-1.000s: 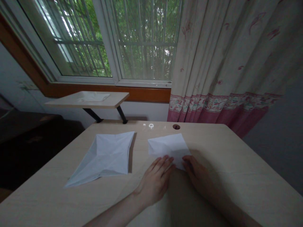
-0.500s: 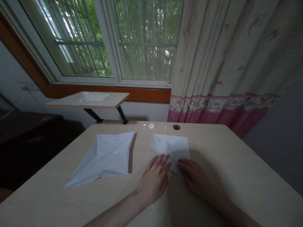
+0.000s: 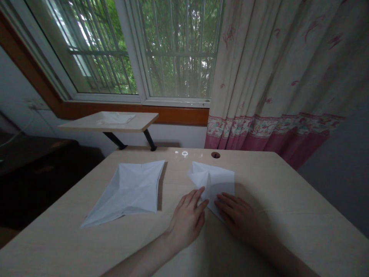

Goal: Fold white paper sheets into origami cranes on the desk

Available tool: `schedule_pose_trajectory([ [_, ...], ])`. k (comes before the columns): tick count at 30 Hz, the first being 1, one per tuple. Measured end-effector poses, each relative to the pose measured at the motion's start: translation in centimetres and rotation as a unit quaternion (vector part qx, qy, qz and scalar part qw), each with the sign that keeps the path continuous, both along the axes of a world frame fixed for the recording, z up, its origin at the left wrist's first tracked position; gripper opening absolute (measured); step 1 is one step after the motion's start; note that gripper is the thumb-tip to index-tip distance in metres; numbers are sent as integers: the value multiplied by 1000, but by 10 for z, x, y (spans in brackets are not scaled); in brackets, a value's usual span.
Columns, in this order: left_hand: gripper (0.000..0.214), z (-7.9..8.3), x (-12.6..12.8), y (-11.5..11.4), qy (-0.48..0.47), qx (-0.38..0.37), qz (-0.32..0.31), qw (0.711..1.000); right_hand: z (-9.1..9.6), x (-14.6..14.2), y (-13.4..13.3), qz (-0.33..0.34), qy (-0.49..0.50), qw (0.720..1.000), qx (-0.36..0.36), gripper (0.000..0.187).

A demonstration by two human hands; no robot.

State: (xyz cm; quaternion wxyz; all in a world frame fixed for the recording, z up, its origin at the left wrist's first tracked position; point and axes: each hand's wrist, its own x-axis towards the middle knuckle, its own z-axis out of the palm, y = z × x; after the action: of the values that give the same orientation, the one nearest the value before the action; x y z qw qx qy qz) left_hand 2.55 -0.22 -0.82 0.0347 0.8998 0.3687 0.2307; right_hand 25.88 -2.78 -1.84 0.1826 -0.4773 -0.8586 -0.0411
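A folded sheet of white paper (image 3: pixel 221 180) lies on the desk, with a raised flap at its upper left. My left hand (image 3: pixel 188 215) reaches to the paper's lower left edge. Its fingers are stretched out, the index fingertip touching the fold and the thumb a little apart below it. My right hand (image 3: pixel 235 211) lies with extended fingers on the paper's lower right part, covering that corner. To the left, apart from both hands, rests a larger creased piece of folded white paper (image 3: pixel 134 190).
The wooden desk (image 3: pixel 288 231) has a cable hole (image 3: pixel 215 155) near its back edge. A small raised shelf (image 3: pixel 138 125) at the back left carries white paper (image 3: pixel 118 117). Behind stand a barred window (image 3: pixel 178 54) and a patterned curtain (image 3: pixel 268 77).
The paper under my hands has shifted slightly right and turned a little, its flap standing up more. The right hand's fingers have moved slightly left over the paper.
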Motion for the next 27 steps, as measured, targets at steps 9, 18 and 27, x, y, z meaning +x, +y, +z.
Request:
schedule_pose_trajectory([
  [9, 47, -1, -2, 3, -3, -5, -20, 1000, 13, -10, -7, 7, -47, 998, 52, 29],
  [18, 37, 3, -1, 3, -5, -12, -28, 1000, 11, -15, -14, -8, -87, 994, 67, 33],
  [27, 34, -1, -2, 4, -22, -44, -21, 999, 9, -12, -10, -15, -89, 994, 65, 29],
])
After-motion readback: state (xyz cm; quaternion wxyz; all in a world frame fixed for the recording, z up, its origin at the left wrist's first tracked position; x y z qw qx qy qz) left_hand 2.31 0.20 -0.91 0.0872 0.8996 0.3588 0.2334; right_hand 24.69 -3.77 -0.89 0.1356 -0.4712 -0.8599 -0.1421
